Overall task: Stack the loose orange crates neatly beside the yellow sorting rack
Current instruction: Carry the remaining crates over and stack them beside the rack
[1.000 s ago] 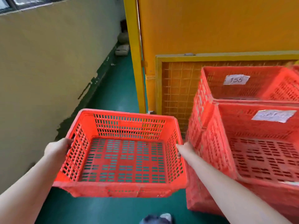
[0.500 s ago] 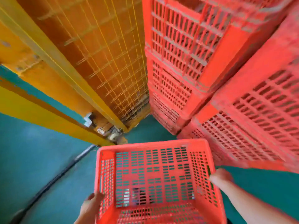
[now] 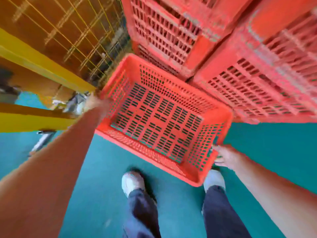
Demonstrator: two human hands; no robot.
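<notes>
An empty orange slotted crate point(image 3: 159, 117) hangs low over the green floor, tilted and turned at an angle. My left hand point(image 3: 96, 103) grips its far left rim, next to the yellow rack frame. My right hand point(image 3: 224, 158) holds its near right rim, close to my right shoe. Two tall stacks of orange crates point(image 3: 257, 79) rise directly behind it, nearly touching its far corner. The yellow sorting rack point(image 3: 68, 33), with a wire mesh panel, stands to the left of the stacks.
A yellow beam point(image 3: 42, 66) and a lower yellow bar point(image 3: 25, 122) run along the left. A metal bracket point(image 3: 43, 137) lies on the green floor point(image 3: 103, 186). My two white shoes point(image 3: 132, 182) and dark trousers are right below the crate. Small debris sits at the rack's foot.
The view has tipped further down, so my feet now show. The crate has dropped lower, turned clockwise and moved in against the foot of the stacks; both hands keep hold of it.
</notes>
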